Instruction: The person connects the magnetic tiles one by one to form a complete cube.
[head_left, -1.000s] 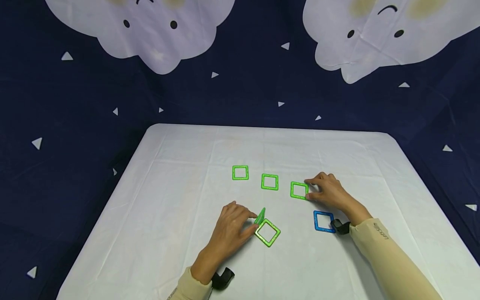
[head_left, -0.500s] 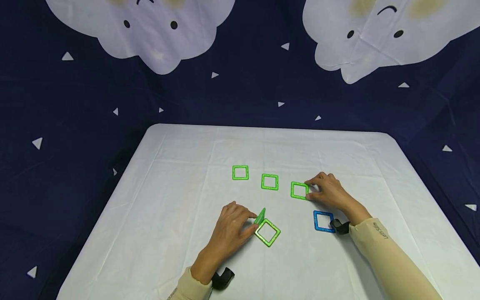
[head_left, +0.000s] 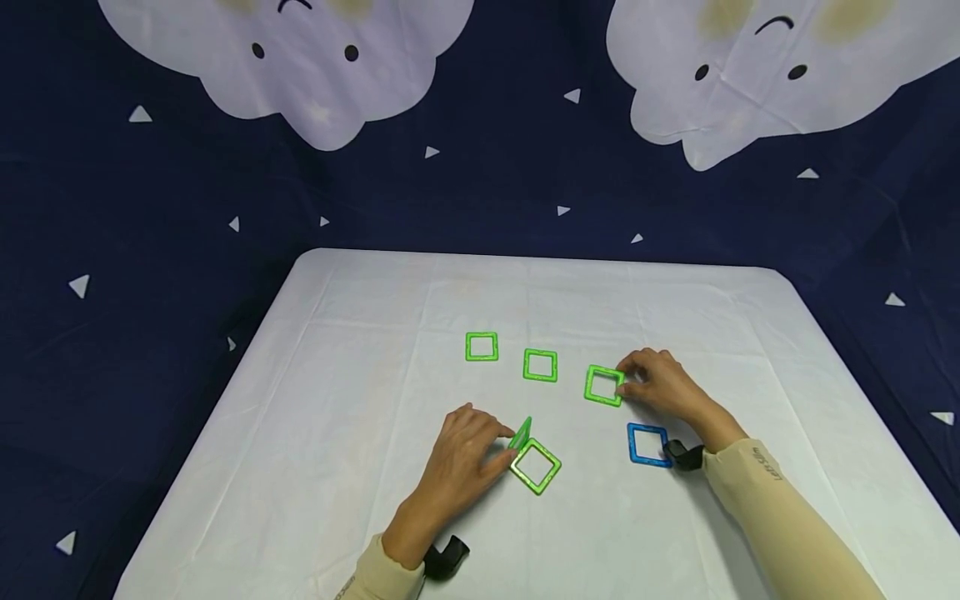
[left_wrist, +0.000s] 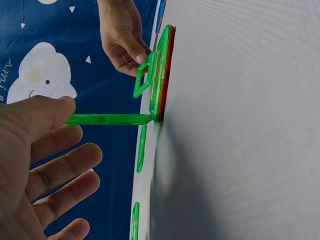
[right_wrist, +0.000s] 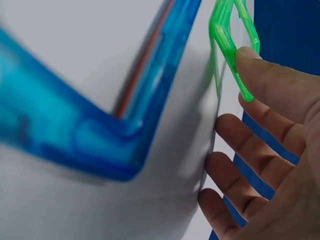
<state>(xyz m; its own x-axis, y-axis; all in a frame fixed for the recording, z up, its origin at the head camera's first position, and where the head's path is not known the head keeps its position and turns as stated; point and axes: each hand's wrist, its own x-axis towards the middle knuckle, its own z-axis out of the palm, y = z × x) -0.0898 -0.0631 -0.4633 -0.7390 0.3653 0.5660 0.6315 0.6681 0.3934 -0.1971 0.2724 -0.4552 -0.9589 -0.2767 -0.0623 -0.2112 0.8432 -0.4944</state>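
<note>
The white bench [head_left: 315,433] runs well past the squares to its rounded far edge, with broad room left of the left hand [head_left: 463,454]. Thumb and finger there pinch a standing green square [head_left: 522,433], whose foot touches a flat green square [head_left: 550,479] just right. The right hand [head_left: 662,386] pinches a tilted green square [head_left: 588,383] by its right edge; nearer the person, a blue square [head_left: 632,445] lies near that wrist.

Left hand [head_left: 459,454] is pinching thumb-to-index, other fingers [left_wrist: 68,170] kinda loosely spread. Right hand [head_left: 662,387] is pinching too, reaching farther forward, right arm [head_left: 783,512] angled inward.
</note>
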